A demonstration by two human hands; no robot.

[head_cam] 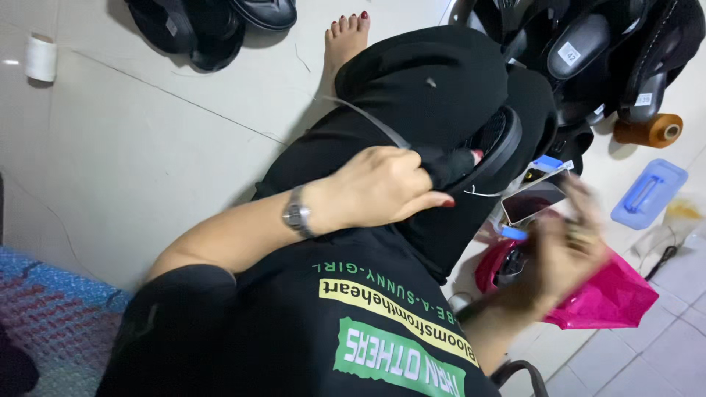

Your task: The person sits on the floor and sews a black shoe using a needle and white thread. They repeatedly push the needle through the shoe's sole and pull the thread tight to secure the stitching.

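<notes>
Two hands work here: the left hand (382, 187) grips a black sandal (494, 143) on the lap. The right hand (570, 250) is blurred, so I cannot tell its grip. A pink bag (610, 298) lies under it, and a blue box (649, 193) is near.

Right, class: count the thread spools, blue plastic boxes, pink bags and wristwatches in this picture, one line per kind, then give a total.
Thread spools: 2, a white spool and a brown spool
Blue box: 1
Pink bag: 1
Wristwatch: 1, beside the left hand gripping the black sandal
Total: 5
</notes>
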